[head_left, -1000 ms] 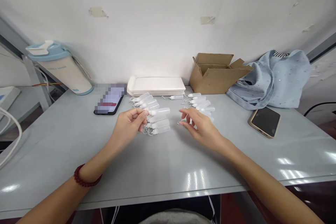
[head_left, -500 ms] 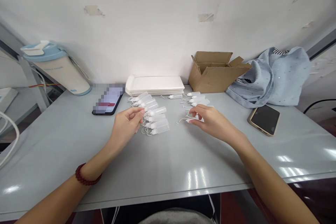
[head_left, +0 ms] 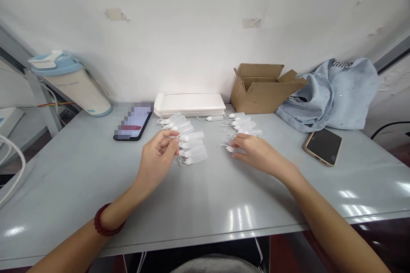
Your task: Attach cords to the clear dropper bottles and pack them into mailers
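Small translucent plastic dropper bottles with white tips and thin cords lie in two groups. In the left-hand group (head_left: 195, 151), several overlap in a slanted column. My left hand (head_left: 157, 153) is at that column's left side, thumb and fingertips pinched near the bottle tips; what is between them, if anything, is too small to make out. My right hand (head_left: 259, 152) closes thumb and fingers round the nearest bottle (head_left: 231, 149) of the right-hand group, its tip and cord pointing left. Farther back in that group, several bottles (head_left: 241, 123) lie beyond my fingers.
A stack of white packets (head_left: 190, 102) lies against the wall, with one bottle (head_left: 214, 118) before it. Around are an open cardboard box (head_left: 269, 96), a blue cloth bag (head_left: 346, 98), two phones (head_left: 323, 147) (head_left: 134, 123) and a tilted tumbler (head_left: 80, 87).
My right hand has lowered and its thumb and fingers have closed round the nearest right-hand bottle. My left hand has shifted slightly right, still pinched. The bottles lie much as before.
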`<state>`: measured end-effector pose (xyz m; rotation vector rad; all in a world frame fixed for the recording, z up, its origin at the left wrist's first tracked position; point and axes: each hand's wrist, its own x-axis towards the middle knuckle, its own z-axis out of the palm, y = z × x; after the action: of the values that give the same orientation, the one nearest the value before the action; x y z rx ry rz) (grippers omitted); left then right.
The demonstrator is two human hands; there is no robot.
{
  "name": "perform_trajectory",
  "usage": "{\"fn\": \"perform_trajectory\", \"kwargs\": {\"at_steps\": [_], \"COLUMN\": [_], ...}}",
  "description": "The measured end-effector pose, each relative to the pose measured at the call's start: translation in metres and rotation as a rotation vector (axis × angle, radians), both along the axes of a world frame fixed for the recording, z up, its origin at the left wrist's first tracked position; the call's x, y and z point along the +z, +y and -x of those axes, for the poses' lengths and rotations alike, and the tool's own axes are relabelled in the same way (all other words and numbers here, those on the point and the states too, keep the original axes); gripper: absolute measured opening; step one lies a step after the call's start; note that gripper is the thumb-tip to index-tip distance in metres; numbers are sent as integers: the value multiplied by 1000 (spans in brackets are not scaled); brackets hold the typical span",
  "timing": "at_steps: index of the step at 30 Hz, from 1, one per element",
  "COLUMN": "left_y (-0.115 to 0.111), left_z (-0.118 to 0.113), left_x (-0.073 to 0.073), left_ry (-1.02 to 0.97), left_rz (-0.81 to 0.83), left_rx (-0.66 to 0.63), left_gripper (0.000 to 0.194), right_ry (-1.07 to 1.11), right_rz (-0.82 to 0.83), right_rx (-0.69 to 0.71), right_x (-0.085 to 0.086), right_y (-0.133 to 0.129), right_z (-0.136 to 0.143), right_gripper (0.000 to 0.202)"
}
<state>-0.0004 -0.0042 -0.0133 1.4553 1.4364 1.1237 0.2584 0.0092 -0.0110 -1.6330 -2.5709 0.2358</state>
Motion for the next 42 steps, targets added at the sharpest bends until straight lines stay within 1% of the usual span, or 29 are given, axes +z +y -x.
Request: {"fn": "perform_trajectory", "kwargs": {"at_steps": [3,8,10,13,15,17,22,26,29,35,42], "left_y": [-5,-10,-11,-13,-14,-15,-14,-14,-14,-10,-10], "left_z": [-3,-6,-7,-9,-10,-12,-11,-10,-10,-10,-11], "left_x": [-1,-1,-1,1,1,1,-2,0,1,1,0], "left_ry": [51,160,187,200,206,220,256,198,115,-49,-156], "left_rz": [2,-43,-43,2,34,44,36,115,180,253,355], "left_rx": [-36,-100,-163,-284,-341,-382,-436,-446,-449,-441,-482], "left_gripper": [18,18,19,25,29,29,26,25,25,24,28], "right_ry": [37,281,370,477,518,532,554,557,557,566,570], "right_rz": [-1,-16,-7,37,70,96,81,49,74,126,148], "right_rx": [37,57,75,134,180,216,229,215,221,258,279], "right_x": [-1,5,8,10,10,10,10,11,11,10,10], "right_y": [-2,-5,-8,-13,-17,-19,-19,-19,-20,-23,-26], "right_z": [3,7,10,17,21,23,23,22,23,28,31], "right_gripper": [6,7,5,4,5,6,5,4,6,5,4]}}
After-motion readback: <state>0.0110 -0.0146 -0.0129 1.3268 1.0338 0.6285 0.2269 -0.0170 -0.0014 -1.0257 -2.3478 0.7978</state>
